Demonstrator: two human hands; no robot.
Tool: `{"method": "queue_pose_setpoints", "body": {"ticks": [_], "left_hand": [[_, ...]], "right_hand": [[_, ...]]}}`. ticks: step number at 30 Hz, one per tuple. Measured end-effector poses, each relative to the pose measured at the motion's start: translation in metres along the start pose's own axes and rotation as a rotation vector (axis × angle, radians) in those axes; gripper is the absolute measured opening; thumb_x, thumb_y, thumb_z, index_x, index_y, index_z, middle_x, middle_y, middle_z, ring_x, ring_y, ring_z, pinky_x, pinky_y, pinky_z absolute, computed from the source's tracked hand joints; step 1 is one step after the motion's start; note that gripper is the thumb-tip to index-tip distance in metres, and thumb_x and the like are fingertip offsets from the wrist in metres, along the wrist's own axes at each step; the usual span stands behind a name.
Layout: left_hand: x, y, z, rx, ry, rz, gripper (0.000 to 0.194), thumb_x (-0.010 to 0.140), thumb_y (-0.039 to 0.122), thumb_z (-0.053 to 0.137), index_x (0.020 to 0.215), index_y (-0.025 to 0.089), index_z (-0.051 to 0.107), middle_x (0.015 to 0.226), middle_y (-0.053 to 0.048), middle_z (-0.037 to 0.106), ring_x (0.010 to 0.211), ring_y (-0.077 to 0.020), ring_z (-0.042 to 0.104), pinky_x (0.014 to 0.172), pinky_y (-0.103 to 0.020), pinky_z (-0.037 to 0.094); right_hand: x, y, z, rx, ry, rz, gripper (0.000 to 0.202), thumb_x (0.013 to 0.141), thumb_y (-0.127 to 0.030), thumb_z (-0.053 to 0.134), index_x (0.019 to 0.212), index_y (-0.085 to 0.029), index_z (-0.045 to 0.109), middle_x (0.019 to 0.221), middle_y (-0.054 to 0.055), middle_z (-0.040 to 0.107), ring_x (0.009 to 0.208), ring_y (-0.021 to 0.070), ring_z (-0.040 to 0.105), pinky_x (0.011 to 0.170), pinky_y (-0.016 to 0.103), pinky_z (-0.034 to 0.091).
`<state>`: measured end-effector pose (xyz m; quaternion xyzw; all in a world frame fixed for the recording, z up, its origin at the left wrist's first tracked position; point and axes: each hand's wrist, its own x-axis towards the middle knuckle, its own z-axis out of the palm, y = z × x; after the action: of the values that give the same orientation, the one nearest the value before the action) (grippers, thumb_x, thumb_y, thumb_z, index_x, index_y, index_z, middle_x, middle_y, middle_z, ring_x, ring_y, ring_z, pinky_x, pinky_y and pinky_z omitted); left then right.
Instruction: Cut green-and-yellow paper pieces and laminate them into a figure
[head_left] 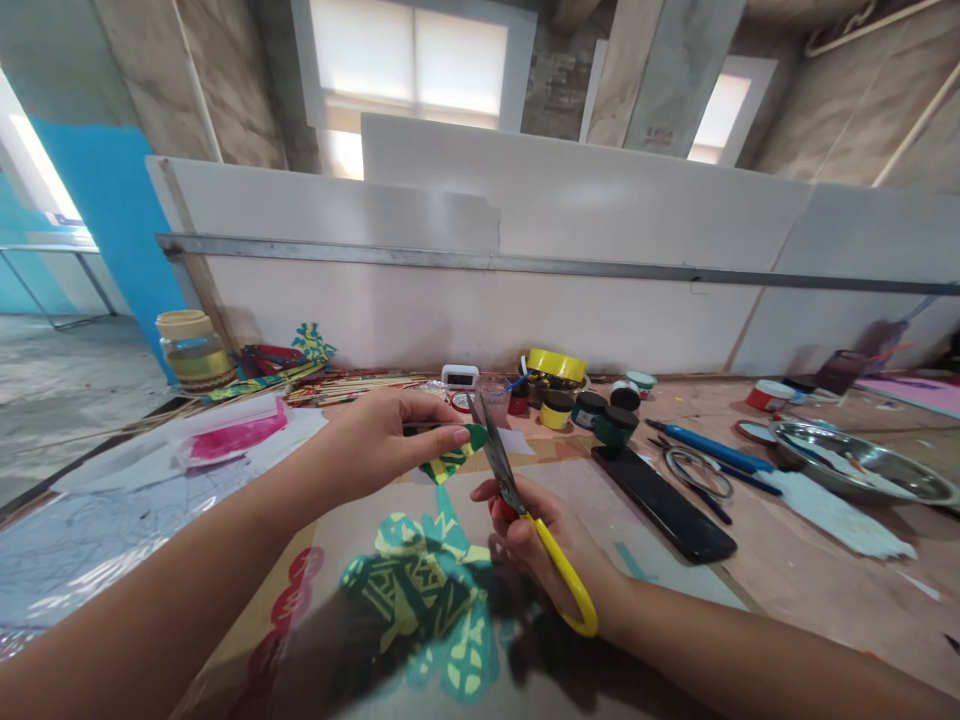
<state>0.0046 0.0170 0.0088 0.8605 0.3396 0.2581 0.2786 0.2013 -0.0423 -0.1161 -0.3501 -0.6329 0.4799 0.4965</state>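
Observation:
Between the thumb and fingers of my left hand (pixel 379 440) is a small green and yellow painted cutout (pixel 454 462), partly covered by the fingers. My right hand (pixel 551 535) grips a pair of scissors (pixel 501 465) with yellow handles. Their blades point up and away from me, a little apart, right beside the cutout's green tip; whether they touch it I cannot tell. Below both hands, a larger green and yellow painted pattern (pixel 420 580) lies on the work surface, partly in shadow.
Paint jars (pixel 555 410) and a yellow tape roll (pixel 556 365) stand at the back. To the right lie a black phone (pixel 664 505), a blue pen-like tool (pixel 705 447) and a metal bowl (pixel 862 460). On the left are plastic-covered drawings (pixel 97 540) and a lidded jar (pixel 196 350).

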Motion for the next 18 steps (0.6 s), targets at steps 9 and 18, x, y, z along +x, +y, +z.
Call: {"method": "queue_pose_setpoints", "body": {"ticks": [9, 18], "left_hand": [[-0.0019, 0.0009, 0.0005, 0.004, 0.000, -0.011, 0.028, 0.087, 0.042, 0.059, 0.080, 0.017, 0.071, 0.064, 0.003, 0.059, 0.057, -0.0090, 0.048, 0.050, -0.018, 0.036], [-0.0010, -0.0009, -0.0006, 0.041, 0.017, -0.012, 0.029, 0.087, 0.044, 0.059, 0.082, 0.019, 0.072, 0.064, 0.003, 0.059, 0.056, -0.0087, 0.047, 0.049, -0.018, 0.035]], "right_hand": [[0.0002, -0.0023, 0.0008, -0.035, 0.023, 0.009, 0.063, 0.078, -0.074, 0.055, 0.109, -0.019, 0.059, 0.080, -0.001, 0.042, 0.057, 0.0097, 0.037, 0.047, 0.022, 0.032], [-0.0001, -0.0034, 0.0012, -0.037, 0.046, 0.031, 0.060, 0.078, -0.071, 0.058, 0.108, -0.019, 0.060, 0.080, -0.001, 0.043, 0.058, 0.0102, 0.038, 0.048, 0.022, 0.033]]}}
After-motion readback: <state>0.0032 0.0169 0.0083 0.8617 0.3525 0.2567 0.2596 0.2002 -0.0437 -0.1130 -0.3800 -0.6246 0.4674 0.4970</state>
